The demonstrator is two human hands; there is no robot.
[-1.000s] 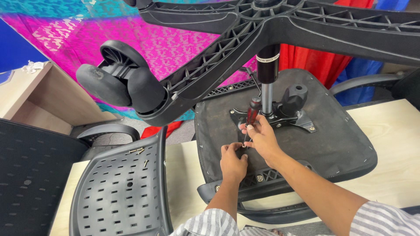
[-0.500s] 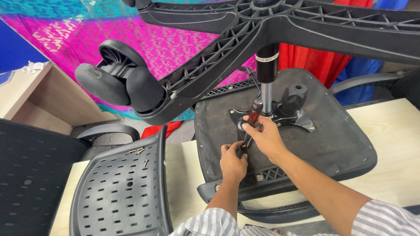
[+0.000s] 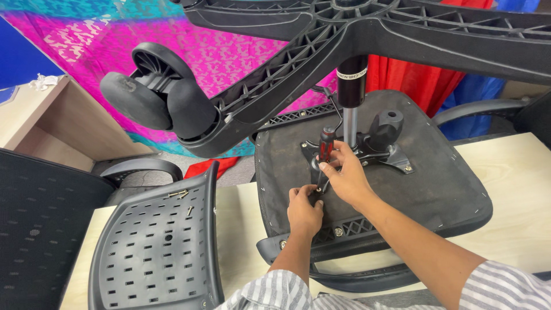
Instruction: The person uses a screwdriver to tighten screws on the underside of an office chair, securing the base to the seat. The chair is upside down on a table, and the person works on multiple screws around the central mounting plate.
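Note:
An office chair seat (image 3: 425, 189) lies upside down on a pale table, its black star base (image 3: 321, 40) and caster wheel (image 3: 158, 95) rising toward me on the gas cylinder (image 3: 350, 95). My right hand (image 3: 347, 178) grips a screwdriver (image 3: 325, 146) with a red and black handle, tip down at the metal mounting plate (image 3: 396, 158) under the seat. My left hand (image 3: 304, 209) pinches something small at the screwdriver's tip; what it holds is hidden by the fingers.
A perforated black plastic backrest (image 3: 155, 252) lies on the table (image 3: 516, 172) at the left with loose screws (image 3: 179, 195) on it. A mesh chair back (image 3: 34, 224) stands far left. Colourful cloth hangs behind, and a wooden shelf (image 3: 40, 115) stands at upper left.
My right hand has turned the screwdriver a little and its handle stands more upright. My left hand stays at the tip. The chair has not moved.

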